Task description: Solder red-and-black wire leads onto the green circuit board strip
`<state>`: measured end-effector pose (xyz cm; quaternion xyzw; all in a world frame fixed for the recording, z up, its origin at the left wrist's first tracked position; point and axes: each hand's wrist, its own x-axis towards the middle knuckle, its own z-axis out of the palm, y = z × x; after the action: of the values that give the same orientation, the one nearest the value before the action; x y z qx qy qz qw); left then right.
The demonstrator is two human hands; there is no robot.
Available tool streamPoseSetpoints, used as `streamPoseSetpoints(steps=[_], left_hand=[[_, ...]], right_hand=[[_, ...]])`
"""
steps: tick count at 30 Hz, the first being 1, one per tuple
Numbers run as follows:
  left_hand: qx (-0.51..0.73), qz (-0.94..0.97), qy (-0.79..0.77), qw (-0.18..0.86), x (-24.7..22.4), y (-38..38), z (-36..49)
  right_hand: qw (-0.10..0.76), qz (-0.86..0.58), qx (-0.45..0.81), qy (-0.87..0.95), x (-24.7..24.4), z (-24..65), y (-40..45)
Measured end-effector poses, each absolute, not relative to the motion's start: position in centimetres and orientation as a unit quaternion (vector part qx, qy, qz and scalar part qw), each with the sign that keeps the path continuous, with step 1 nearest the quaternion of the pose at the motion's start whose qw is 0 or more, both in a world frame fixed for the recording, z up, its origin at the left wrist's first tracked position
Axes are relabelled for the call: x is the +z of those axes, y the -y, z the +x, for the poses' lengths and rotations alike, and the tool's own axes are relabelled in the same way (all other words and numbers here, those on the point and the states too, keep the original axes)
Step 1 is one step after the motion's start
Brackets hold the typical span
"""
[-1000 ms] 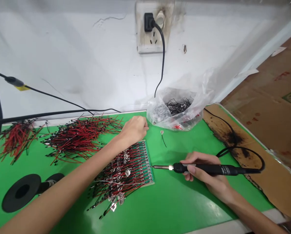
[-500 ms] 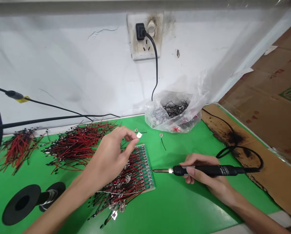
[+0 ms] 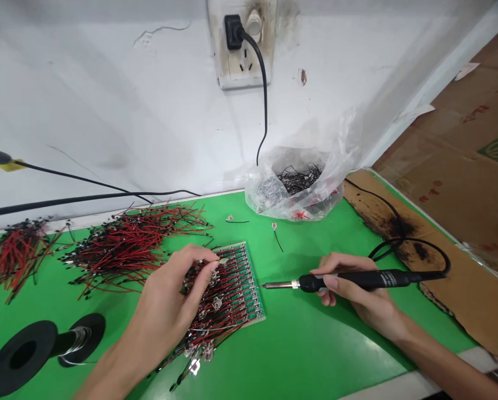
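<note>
Between thumb and forefinger, my left hand (image 3: pixel 169 294) pinches a small metal terminal piece (image 3: pixel 223 260) above the upper part of a green circuit board (image 3: pixel 255 300). Rows of red and black wires (image 3: pixel 222 319) run off the board's left side, some bearing clear or shiny metal pieces. My right hand (image 3: pixel 353 286) grips a black soldering iron (image 3: pixel 357 280) like a pen. Its tip points left, just beside the board's right edge. Past the board, two small pieces with black leads (image 3: pixel 274 226) lie on the green mat.
Piles of red-and-black wires (image 3: pixel 128 244) lie at the left, behind a solder spool (image 3: pixel 24 355). A clear plastic bag (image 3: pixel 265 200) of black-leaded parts stands against the wall. Scorched cardboard (image 3: pixel 382 211) lies at right, with the iron's cord (image 3: pixel 444 255) looping over it.
My left hand has come down and left, bringing the small metal piece from beyond the board to over its upper rows. The iron stays near the board's right edge. The view has shifted slightly.
</note>
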<state>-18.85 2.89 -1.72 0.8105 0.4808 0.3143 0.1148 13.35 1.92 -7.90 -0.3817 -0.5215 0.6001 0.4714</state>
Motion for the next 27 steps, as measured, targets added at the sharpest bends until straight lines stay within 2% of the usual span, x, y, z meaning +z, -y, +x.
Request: streamPoseSetpoints(steps=[6, 14, 18, 23, 27], left_hand=[[0.216, 0.883, -0.416, -0.006, -2.1, -2.7, -19.1], [0.131, 0.91, -0.392, -0.043, -2.5, -2.6, -19.2], [0.176, 0.898, -0.4, -0.043, -1.9, -2.5, -18.4], [0.274, 0.878, -0.391, 0.03, -0.9, -2.2, -16.2], [0.314, 0.877, -0.358, 0.056, -0.8, -2.1, -14.1]], right_hand=[[0.477, -0.373, 0.598, 0.526, -8.2, 13.7, -1.8], [0.497, -0.377, 0.576, 0.528, -7.8, 13.7, -1.9], [0.536, -0.393, 0.547, 0.509, -7.6, 12.9, -2.0], [0.588, -0.435, 0.48, 0.485, -6.1, 10.3, -2.1], [0.606, -0.411, 0.449, 0.512, -4.1, 7.8, -3.3]])
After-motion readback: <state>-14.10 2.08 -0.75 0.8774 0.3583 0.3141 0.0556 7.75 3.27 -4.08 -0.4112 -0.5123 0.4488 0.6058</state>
